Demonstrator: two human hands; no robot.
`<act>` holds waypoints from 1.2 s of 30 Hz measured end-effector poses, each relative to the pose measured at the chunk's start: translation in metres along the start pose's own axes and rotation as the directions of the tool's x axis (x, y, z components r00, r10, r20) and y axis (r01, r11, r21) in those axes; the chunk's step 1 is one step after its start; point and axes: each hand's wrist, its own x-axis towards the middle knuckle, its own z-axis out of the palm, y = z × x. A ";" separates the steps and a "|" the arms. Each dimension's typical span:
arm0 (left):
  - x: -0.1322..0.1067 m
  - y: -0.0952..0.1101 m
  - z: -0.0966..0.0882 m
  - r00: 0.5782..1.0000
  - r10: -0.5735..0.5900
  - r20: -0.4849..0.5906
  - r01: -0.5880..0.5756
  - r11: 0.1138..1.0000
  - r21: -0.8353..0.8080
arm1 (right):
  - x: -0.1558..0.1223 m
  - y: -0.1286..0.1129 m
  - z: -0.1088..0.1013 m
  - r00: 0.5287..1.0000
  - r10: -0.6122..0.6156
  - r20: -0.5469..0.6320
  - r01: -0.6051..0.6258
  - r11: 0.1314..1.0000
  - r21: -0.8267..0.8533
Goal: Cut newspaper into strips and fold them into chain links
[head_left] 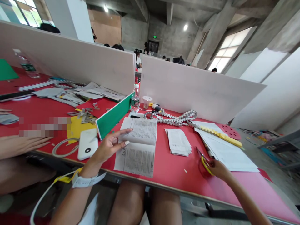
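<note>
While printed sheet (140, 159) lies on red table (170, 170), right hand (219, 169) grips scissors (205, 165)

Thumb and forefinger of the left hand (108, 146) stand apart over its left side, contact unclear; right fingers curl round yellow handles. Between the hands sits a paper stack (179, 142).

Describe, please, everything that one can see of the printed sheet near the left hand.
The printed sheet looks like thin, pale paper, covered in dense dark text. A crease crosses it, dividing it into a far and a near half. It lies unfolded on the red table. The left hand reaches over its left side; whether they touch is unclear.
</note>
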 end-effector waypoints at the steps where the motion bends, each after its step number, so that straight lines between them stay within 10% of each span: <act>1: 0.000 0.000 -0.002 1.000 -0.006 -0.004 0.006 1.000 -0.005 | 0.000 0.003 -0.004 1.000 -0.005 0.010 0.005 1.000 0.005; 5: 0.002 0.003 -0.008 0.999 -0.046 0.019 0.046 0.998 -0.035 | -0.019 -0.007 -0.018 0.997 0.012 -0.070 0.005 0.973 0.232; 9: 0.010 0.012 -0.004 0.991 -0.111 0.074 0.113 0.993 -0.029 | -0.064 -0.064 -0.014 0.962 -0.211 0.171 0.047 0.750 0.660; 13: 0.024 0.028 0.006 0.985 -0.154 0.071 0.153 0.988 0.028 | -0.105 -0.131 -0.004 0.728 -0.439 0.527 -0.063 0.722 0.689; 18: 0.034 0.049 -0.001 0.999 -0.004 0.047 0.000 0.997 0.074 | -0.114 -0.165 -0.003 0.648 -0.697 0.307 0.316 0.613 0.724; 26: 0.032 0.052 -0.003 0.885 0.059 0.462 -0.171 0.964 0.203 | -0.106 -0.183 0.003 0.300 -0.716 0.631 0.380 0.696 0.609; 36: 0.033 0.043 0.012 0.847 0.040 0.530 -0.173 0.964 0.204 | -0.103 -0.184 0.005 0.277 -0.719 0.637 0.400 0.689 0.604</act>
